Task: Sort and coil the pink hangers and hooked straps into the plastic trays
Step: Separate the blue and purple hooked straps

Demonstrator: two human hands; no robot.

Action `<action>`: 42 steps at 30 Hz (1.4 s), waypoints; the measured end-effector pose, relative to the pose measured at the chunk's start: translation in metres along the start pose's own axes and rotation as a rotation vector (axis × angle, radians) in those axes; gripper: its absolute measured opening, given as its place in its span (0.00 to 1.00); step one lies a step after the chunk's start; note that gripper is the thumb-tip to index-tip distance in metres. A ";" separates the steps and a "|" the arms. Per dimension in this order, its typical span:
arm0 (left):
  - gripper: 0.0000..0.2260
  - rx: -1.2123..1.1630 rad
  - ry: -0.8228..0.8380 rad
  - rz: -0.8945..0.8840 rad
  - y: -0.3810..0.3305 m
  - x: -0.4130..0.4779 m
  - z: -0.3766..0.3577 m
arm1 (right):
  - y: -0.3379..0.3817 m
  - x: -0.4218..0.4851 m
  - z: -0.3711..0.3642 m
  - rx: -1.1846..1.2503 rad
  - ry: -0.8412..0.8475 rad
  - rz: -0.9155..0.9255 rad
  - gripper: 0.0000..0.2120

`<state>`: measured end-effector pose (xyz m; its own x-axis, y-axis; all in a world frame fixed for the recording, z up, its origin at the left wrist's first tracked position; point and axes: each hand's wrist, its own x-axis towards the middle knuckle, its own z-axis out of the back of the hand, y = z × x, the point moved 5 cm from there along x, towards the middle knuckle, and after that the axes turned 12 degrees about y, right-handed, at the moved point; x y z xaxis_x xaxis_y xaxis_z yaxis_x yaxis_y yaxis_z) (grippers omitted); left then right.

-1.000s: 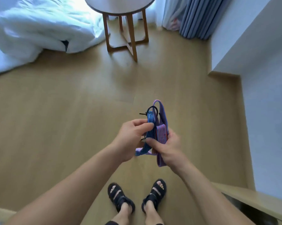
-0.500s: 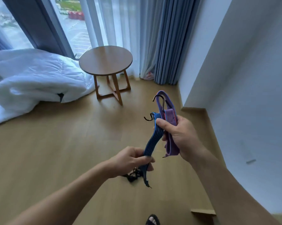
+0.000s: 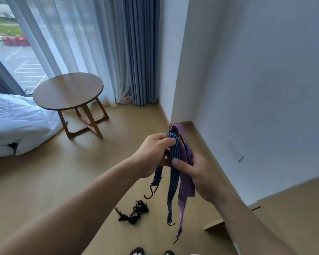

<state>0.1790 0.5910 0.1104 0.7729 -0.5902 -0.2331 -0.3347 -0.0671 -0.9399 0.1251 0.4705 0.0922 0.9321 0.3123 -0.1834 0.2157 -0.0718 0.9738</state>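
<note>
Pinching blue strap [image 3: 174, 173]: left hand [image 3: 153, 153] | right hand [image 3: 202, 173] clasps purple strap [image 3: 187, 186] | shoes [image 3: 137, 251] cut off below

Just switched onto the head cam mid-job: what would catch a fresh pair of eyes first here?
Centre frame, the left hand and right hand grip a bunch of hooked straps, a blue striped strap and a purple strap, whose ends dangle down. Below them a black tangled cord lies on the wooden floor. At left stands a round wooden table beside a white duvet.
</note>
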 end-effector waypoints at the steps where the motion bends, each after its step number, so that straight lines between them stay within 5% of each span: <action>1: 0.11 -0.003 0.012 0.014 0.001 0.002 -0.003 | -0.002 -0.004 0.000 -0.042 -0.035 -0.006 0.18; 9: 0.10 0.276 0.163 -0.024 -0.008 0.019 0.007 | 0.007 -0.020 0.009 0.038 -0.384 0.084 0.09; 14: 0.17 0.525 0.716 0.184 0.046 0.008 -0.004 | 0.029 -0.022 0.018 0.073 -0.537 0.168 0.03; 17: 0.05 0.573 0.609 0.048 0.037 0.015 0.000 | 0.036 -0.028 0.024 -0.011 -0.633 0.205 0.05; 21: 0.05 0.450 0.512 -0.056 0.002 0.025 -0.003 | 0.023 -0.039 0.019 -0.069 -0.640 0.202 0.04; 28: 0.08 0.389 0.529 -0.074 -0.022 0.036 -0.043 | -0.014 -0.061 -0.004 -0.012 -0.715 0.180 0.20; 38: 0.19 0.572 0.488 -0.112 0.023 0.039 -0.080 | 0.021 -0.129 0.001 -0.158 -0.920 0.213 0.12; 42: 0.18 0.491 0.831 -0.128 0.037 0.019 -0.114 | 0.031 -0.161 0.007 -0.117 -0.949 0.227 0.08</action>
<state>0.1199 0.4855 0.1002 0.0974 -0.9941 -0.0487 0.1333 0.0615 -0.9892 -0.0159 0.4116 0.1509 0.8056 -0.5919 0.0274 0.0203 0.0738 0.9971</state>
